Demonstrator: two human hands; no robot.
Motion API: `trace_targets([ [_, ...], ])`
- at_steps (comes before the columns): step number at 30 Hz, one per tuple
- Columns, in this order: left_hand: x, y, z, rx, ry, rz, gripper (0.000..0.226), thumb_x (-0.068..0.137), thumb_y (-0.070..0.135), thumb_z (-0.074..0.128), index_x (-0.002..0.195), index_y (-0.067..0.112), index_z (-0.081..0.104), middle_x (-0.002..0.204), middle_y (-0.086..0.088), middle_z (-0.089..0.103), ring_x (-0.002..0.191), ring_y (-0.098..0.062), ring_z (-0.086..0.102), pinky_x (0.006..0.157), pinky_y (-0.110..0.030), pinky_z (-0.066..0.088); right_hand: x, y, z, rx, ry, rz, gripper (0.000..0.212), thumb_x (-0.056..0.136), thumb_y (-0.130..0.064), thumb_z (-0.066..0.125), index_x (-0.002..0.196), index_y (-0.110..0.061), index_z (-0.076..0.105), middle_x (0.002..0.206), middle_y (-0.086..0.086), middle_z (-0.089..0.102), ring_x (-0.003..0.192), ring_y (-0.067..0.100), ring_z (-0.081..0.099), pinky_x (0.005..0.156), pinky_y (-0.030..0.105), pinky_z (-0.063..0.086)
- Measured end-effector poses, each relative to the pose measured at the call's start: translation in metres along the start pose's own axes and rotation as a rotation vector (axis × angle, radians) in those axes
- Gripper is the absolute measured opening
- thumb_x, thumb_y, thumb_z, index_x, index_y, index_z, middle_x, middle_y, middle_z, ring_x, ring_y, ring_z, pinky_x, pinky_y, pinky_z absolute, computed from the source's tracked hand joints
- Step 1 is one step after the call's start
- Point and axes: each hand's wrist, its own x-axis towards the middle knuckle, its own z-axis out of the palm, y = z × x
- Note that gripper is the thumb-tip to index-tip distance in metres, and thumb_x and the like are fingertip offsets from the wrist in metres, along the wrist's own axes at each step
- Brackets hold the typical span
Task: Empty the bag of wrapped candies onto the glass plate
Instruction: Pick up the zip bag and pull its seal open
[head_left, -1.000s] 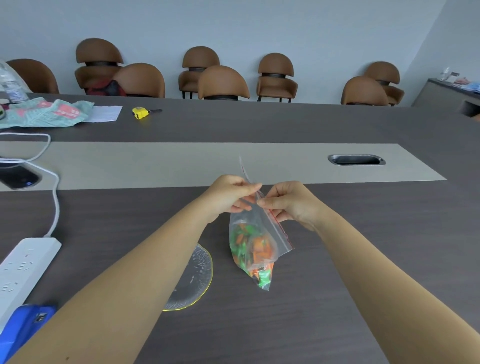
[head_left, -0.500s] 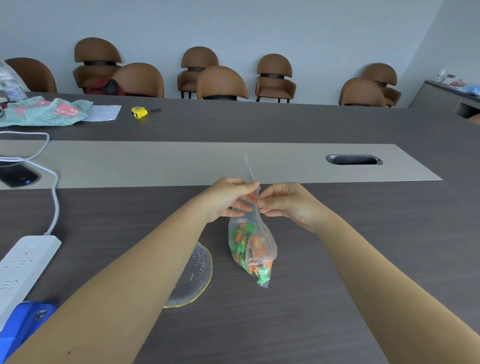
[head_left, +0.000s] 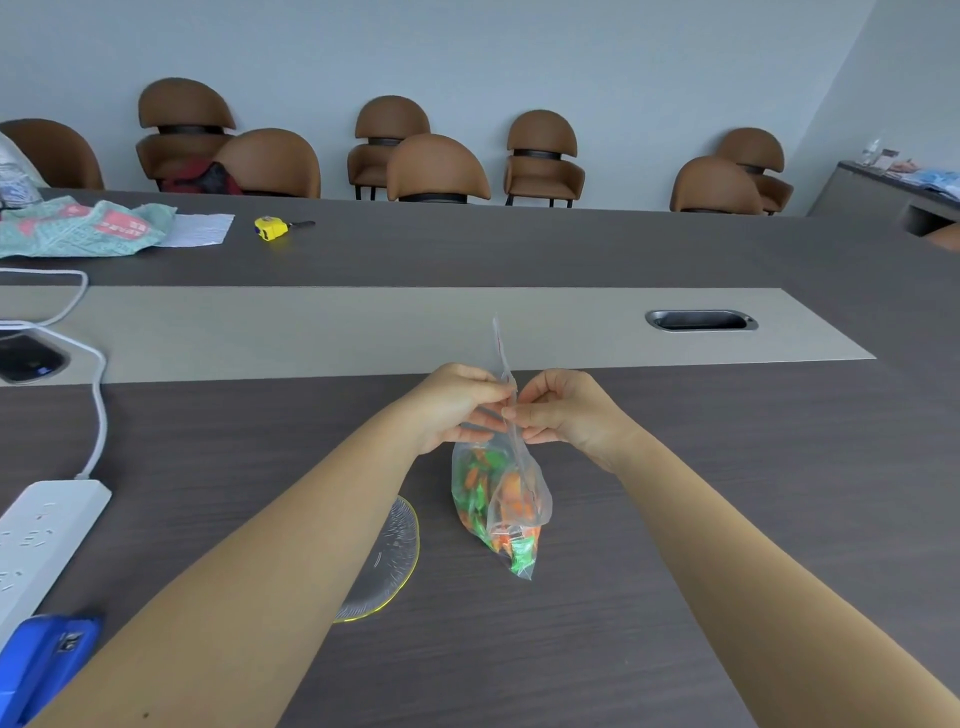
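Head view, centre of frame: the left hand (head_left: 457, 405) and the right hand (head_left: 566, 410) meet fingertip to fingertip, each pinching one side of the upper part of a clear plastic zip bag of orange and green wrapped candies (head_left: 501, 499). The bag hangs upright between the hands; its sealed strip rises as a thin edge above the fingers, and its lower corner points down toward the dark wood-grain table (head_left: 675, 519), just below centre. Whether that corner touches the tabletop cannot be told. The candies fill the lower half of the bag.

Left of the bag and slightly lower, a round clear glass plate with a yellow-tinted rim (head_left: 395, 561) lies flat on the table, near the bag but apart from it; the left forearm covers most of the plate.

Lower left of frame: a white power strip (head_left: 41, 535) with its white cable (head_left: 98, 405) running upward, and below it a blue stapler-like object (head_left: 41, 660).

Middle band: a pale grey inset strip (head_left: 363, 332) crosses the table, with an oval metal cable port (head_left: 701, 320) at right.

Upper left: a teal patterned cloth (head_left: 78, 228), a white sheet (head_left: 200, 229) and a small yellow tape measure (head_left: 271, 228). Along the far wall stand brown rounded chairs (head_left: 436, 169).
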Motion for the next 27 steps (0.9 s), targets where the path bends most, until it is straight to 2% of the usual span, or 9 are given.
trace_targets([
  [3, 0.001, -0.001, -0.001, -0.016, -0.019, 0.003, 0.019, 0.090, 0.015, 0.052, 0.071, 0.015, 0.058, 0.078, -0.002, 0.062, 0.073, -0.016, 0.061, 0.079, -0.027, 0.050, -0.001, -0.001, -0.002, 0.016, -0.007, 0.001, 0.018, 0.078, -0.008, 0.066, 0.066, -0.011, 0.053, 0.066, 0.005, 0.059, 0.061, 0.013, 0.060, 0.077, 0.028, 0.054],
  [6, 0.002, -0.002, -0.002, -0.017, -0.035, 0.017, 0.017, 0.089, 0.014, 0.053, 0.074, 0.017, 0.058, 0.081, -0.001, 0.063, 0.074, -0.015, 0.062, 0.077, -0.025, 0.049, -0.002, -0.003, -0.003, 0.036, 0.012, -0.012, 0.018, 0.078, -0.009, 0.066, 0.064, -0.010, 0.055, 0.061, 0.004, 0.058, 0.042, 0.000, 0.060, 0.058, 0.015, 0.054],
  [13, 0.004, -0.004, -0.003, 0.026, -0.045, 0.042, 0.018, 0.091, 0.015, 0.049, 0.077, 0.018, 0.060, 0.085, 0.002, 0.065, 0.079, -0.012, 0.061, 0.089, -0.024, 0.045, -0.001, -0.004, -0.006, 0.013, 0.039, -0.037, 0.018, 0.079, -0.006, 0.064, 0.064, -0.010, 0.056, 0.060, 0.004, 0.056, 0.039, -0.002, 0.057, 0.046, 0.010, 0.050],
  [18, 0.006, -0.002, -0.003, 0.013, -0.026, 0.051, 0.022, 0.093, 0.015, 0.047, 0.073, 0.017, 0.057, 0.084, 0.001, 0.063, 0.081, -0.013, 0.059, 0.086, -0.024, 0.046, 0.004, -0.002, -0.006, 0.047, 0.085, -0.037, 0.023, 0.084, -0.003, 0.057, 0.062, -0.010, 0.058, 0.056, 0.002, 0.059, 0.041, 0.002, 0.058, 0.047, 0.013, 0.051],
  [23, 0.005, 0.006, -0.004, -0.113, 0.031, 0.070, 0.025, 0.092, 0.008, 0.044, 0.069, 0.012, 0.055, 0.079, -0.006, 0.062, 0.077, -0.018, 0.061, 0.082, -0.029, 0.050, 0.009, -0.006, -0.001, 0.148, 0.127, 0.006, 0.027, 0.087, -0.004, 0.051, 0.061, -0.009, 0.053, 0.058, 0.006, 0.051, 0.032, -0.002, 0.052, 0.041, 0.013, 0.047],
  [27, 0.003, 0.008, -0.018, -0.190, 0.124, 0.076, 0.028, 0.088, 0.000, 0.038, 0.062, 0.007, 0.046, 0.081, -0.014, 0.061, 0.079, -0.024, 0.063, 0.082, -0.034, 0.052, 0.013, -0.009, -0.008, 0.285, 0.226, 0.046, 0.023, 0.084, -0.002, 0.050, 0.062, -0.006, 0.053, 0.057, 0.007, 0.051, 0.033, 0.005, 0.053, 0.049, 0.020, 0.055],
])
